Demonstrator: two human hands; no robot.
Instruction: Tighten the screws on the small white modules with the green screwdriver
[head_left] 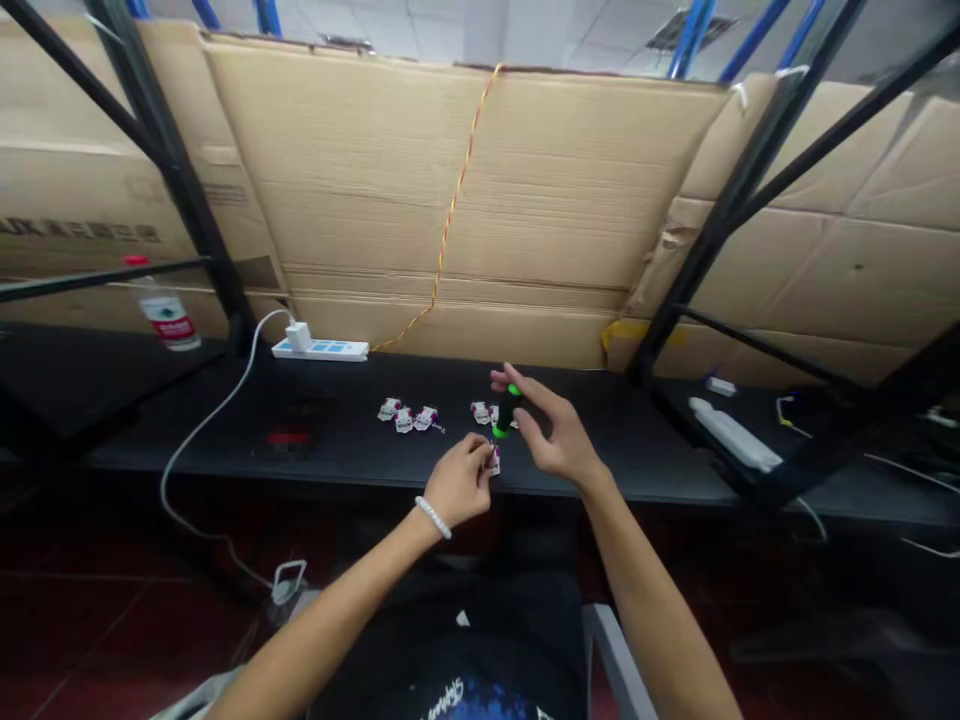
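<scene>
My right hand [553, 432] grips a short black screwdriver with green bands [508, 410], held upright over the black table's front edge. Its tip points down at a small white part [493, 460] that my left hand [461, 484] pinches between its fingertips. A white bead bracelet sits on my left wrist. Several more small white parts with magenta spots [409, 416] lie in a loose row on the table just beyond my hands.
A white power strip [322, 348] with a plugged charger and white cable lies at the back left. A plastic bottle [166, 312] stands far left. A long white object [735, 436] rests on the right. Cardboard walls and black frame bars surround the black table [225, 440].
</scene>
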